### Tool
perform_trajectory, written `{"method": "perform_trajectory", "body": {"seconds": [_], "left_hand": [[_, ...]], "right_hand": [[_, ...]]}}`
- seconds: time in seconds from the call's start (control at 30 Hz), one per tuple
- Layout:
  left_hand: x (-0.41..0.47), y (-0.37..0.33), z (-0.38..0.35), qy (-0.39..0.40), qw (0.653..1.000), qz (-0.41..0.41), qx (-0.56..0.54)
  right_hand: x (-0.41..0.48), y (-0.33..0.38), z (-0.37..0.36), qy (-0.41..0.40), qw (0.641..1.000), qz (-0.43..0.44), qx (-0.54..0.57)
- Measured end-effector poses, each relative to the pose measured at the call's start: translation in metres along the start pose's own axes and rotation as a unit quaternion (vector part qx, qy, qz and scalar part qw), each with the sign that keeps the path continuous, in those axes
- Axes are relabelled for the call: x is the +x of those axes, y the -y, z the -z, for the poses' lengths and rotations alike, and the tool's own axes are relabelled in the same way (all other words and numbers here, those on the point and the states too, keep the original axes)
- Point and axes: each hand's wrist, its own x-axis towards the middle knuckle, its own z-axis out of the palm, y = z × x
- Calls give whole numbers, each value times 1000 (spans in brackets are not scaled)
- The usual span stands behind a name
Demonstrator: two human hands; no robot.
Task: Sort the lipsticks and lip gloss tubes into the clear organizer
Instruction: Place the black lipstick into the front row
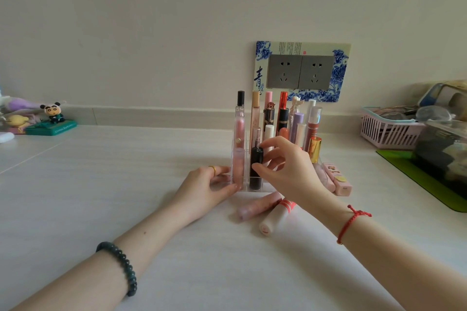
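Note:
A clear organizer (pixel 236 139) stands mid-table, holding several upright lipsticks and gloss tubes. My right hand (pixel 285 166) pinches a black lipstick (pixel 256 159) that stands in a front compartment, thumb and fingers on its upper half. My left hand (pixel 209 184) grips the organizer's front left corner, next to a pink tube (pixel 238 166) in the front left slot. On the table in front lie a pale pink tube (pixel 257 206) and a white tube with red stripes (pixel 276 216). A pink boxed lipstick (pixel 338 179) lies to the right of the organizer.
A pink basket (pixel 389 131) and a dark clear container (pixel 442 149) on a green mat (pixel 417 177) crowd the right side. Small figurines (pixel 53 115) sit at the back left. A wall socket (pixel 300 72) is behind the organizer.

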Motion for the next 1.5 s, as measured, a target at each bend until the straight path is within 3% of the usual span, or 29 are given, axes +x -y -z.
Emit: {"method": "perform_trajectory", "body": {"seconds": [0.23, 0.47, 0.67, 0.93, 1.3, 1.5], "left_hand": [[-2, -2, 0, 9, 1000, 25, -2], [-3, -4, 2, 25, 999, 21, 3], [-3, -3, 2, 21, 1000, 22, 4], [-3, -2, 2, 24, 999, 29, -8], [-2, -2, 2, 38, 999, 31, -16], [-2, -1, 3, 49, 999, 15, -4]], "right_hand": [[-3, 12, 16, -10, 998, 57, -10], [-20, 24, 28, 203, 953, 164, -151], [-25, 26, 22, 278, 924, 164, -203], [-25, 30, 16, 301, 907, 161, -246], [-25, 26, 14, 288, 888, 225, -278], [-19, 29, 30, 225, 928, 225, -195]]}}
